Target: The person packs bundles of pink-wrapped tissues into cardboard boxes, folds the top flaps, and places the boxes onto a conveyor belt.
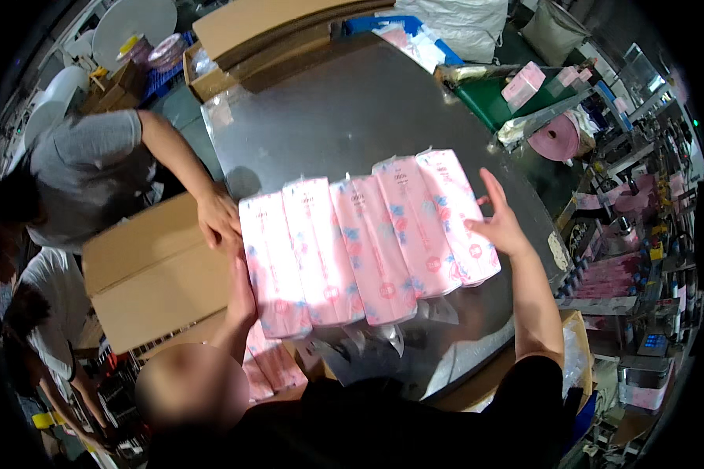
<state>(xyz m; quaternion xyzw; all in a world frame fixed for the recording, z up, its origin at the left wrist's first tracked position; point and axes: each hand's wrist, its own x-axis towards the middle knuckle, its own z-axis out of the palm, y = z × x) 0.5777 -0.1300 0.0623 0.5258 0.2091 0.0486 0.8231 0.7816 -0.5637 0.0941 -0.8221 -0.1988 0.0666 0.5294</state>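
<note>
A row of pink packs (371, 250), long axes fore-and-aft, lies between the left hand (242, 291), its hold unclear, and the wide-spread right hand (501, 228), closed on nothing

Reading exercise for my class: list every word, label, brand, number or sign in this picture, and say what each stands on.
I'll place the printing without copying it:
Row of pink packs: short dark print near the far ends; not copied here.
Same packs: round reddish marks near the near ends; characters too small to read.
Same packs: pink lettering running lengthwise; too blurred.
Blue-lit panel at right: any markings too small.
</note>
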